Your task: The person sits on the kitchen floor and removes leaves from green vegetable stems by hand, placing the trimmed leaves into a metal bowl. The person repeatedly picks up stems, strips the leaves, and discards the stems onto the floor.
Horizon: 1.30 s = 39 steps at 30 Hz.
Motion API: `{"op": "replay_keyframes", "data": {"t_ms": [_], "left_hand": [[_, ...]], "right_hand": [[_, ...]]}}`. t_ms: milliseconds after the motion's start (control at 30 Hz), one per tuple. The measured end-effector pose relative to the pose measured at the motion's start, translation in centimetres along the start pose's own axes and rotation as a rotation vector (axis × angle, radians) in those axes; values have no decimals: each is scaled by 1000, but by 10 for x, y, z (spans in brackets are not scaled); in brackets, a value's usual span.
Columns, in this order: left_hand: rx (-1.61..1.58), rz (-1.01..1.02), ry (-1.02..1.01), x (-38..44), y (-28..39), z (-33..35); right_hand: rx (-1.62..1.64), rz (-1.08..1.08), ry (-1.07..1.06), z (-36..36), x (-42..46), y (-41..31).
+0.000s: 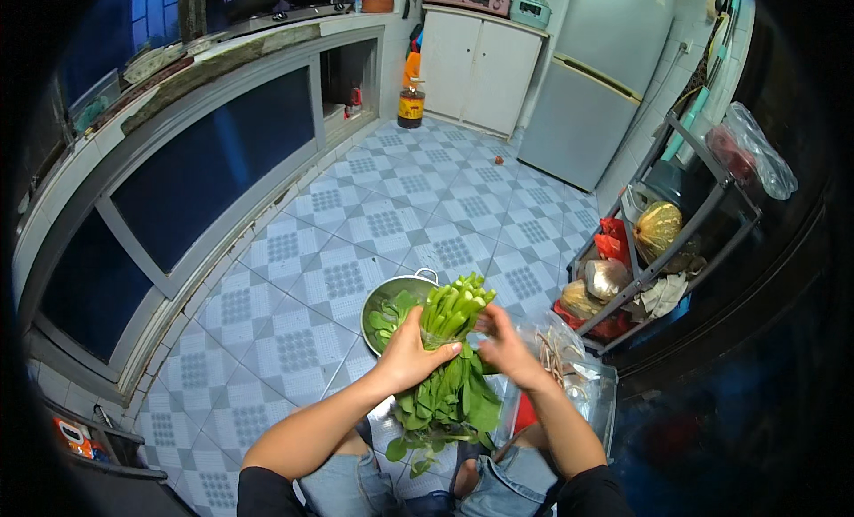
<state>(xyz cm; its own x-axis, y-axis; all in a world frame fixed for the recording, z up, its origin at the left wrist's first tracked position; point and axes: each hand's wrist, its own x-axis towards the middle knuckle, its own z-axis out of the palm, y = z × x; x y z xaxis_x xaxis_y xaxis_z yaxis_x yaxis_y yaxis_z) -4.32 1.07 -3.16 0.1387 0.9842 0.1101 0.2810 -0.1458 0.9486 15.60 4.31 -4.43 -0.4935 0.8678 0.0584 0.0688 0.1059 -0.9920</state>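
A bunch of leafy green vegetables hangs upside down before me, its cut stems at the top and its leaves towards my knees. Some kind of tie or wrap circles the stems. My left hand grips the bunch around the stems, the thumb across the front. My right hand is blurred, beside the stems on the right, its fingers apart and curled; whether it touches the bunch I cannot tell. Behind my left hand, a metal colander or pan with a loop handle stands on the floor, with green leaves in it.
A clear plastic bin with bags and thin brownish stalks stands at my right. Beyond it, a metal rack holds pumpkins and bags. The tiled floor stretches to a refrigerator, a white cabinet and an oil bottle. Low cupboards line the left.
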Motion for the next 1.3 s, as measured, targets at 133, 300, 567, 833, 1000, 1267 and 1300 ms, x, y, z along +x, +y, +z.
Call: {"op": "replay_keyframes", "data": {"t_ms": [133,300,567,833,1000,1267,1300], "left_hand": [[-81,-66,-104,9,-15,24],[-256,-219,-81,9,5,17],[213,149,-8,3,19,9],[-350,24,-20,19,4,-12],[-431,64,-52,16,11,-14],[-649,26,-130,15,22,-10],[-703,-14,-118,16,22,-12]], "right_hand": [[-141,-133,16,37,-8,17],[475,325,26,13,-5,12],[527,255,32,6,-10,7],[609,241,-115,2,-13,1],[477,227,-102,10,-12,3],[775,249,-213,8,-13,7],[764,249,-251,6,-14,7]]}}
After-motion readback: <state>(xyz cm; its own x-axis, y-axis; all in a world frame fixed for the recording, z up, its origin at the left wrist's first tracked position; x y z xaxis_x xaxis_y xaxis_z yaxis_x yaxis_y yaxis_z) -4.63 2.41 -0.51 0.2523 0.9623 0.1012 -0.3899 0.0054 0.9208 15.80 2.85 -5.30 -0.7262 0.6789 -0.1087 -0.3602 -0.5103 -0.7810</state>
